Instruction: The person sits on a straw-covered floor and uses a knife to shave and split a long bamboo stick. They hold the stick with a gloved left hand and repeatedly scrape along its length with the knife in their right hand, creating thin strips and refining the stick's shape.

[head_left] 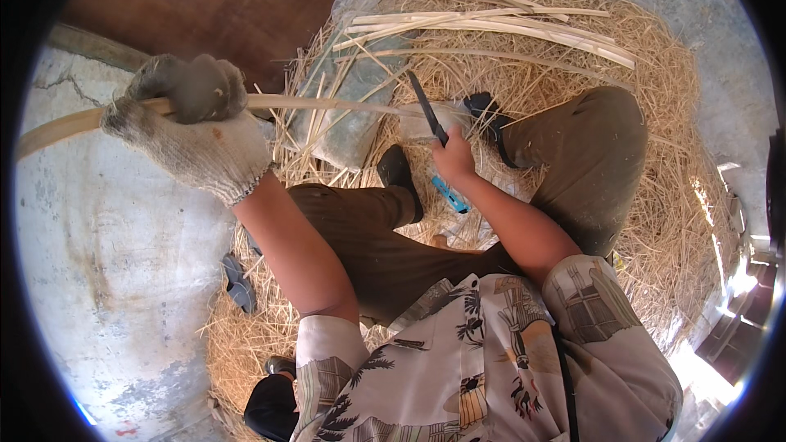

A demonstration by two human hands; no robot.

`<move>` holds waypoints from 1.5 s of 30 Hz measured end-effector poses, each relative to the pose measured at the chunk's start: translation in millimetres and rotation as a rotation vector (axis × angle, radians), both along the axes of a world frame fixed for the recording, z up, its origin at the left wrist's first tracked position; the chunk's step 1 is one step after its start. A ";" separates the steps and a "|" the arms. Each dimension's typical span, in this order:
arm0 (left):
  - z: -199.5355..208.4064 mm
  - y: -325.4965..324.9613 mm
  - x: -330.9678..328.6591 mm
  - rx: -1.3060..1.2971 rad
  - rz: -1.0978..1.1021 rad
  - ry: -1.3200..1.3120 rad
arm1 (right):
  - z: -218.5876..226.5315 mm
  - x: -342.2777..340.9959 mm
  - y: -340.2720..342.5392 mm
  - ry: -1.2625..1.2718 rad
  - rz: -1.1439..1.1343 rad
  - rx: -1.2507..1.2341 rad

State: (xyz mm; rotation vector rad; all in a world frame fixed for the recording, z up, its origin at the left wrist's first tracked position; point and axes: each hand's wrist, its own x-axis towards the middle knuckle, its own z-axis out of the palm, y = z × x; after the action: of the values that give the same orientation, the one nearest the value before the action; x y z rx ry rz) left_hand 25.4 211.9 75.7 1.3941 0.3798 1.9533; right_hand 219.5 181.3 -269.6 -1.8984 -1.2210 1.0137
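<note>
My left hand (184,119), in a dirty white knit glove with dark fingers, is closed round a long, pale bamboo strip (315,103). The strip bends down past the glove at the left and thins toward the middle of the view. Bare and closed, my right hand (454,157) grips the dark handle of a knife (426,106). The blade points up and away, close to the strip's thin end; I cannot tell whether they touch. Just below that hand, on the floor between my legs, lies a blue cutter-like tool (451,195).
Pale split strips (499,26) lie at the back on a wide heap of shavings (655,49). A greenish sack (344,127) sits left of centre. Walls (123,237) stand close at the left and back, with a brown panel (213,8) at the far left. A dark sandal (238,282) lies at the left.
</note>
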 end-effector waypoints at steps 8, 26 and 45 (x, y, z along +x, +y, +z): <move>11.8 -11.0 26.3 -0.094 0.198 0.007 | -29.6 9.2 -7.5 -0.246 0.160 -0.051; 11.8 -12.2 29.8 -0.132 0.411 0.022 | -12.7 -7.0 -3.6 -0.182 0.133 0.016; 1.0 8.9 0.6 0.072 -0.141 0.046 | -17.8 14.3 -1.0 -0.275 0.262 0.006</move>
State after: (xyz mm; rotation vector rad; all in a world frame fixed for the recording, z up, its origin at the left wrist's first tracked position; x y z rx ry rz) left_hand 26.0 220.8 76.7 1.4726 0.2278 1.8393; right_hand 233.9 180.3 -287.4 -1.9550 -1.6644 0.8958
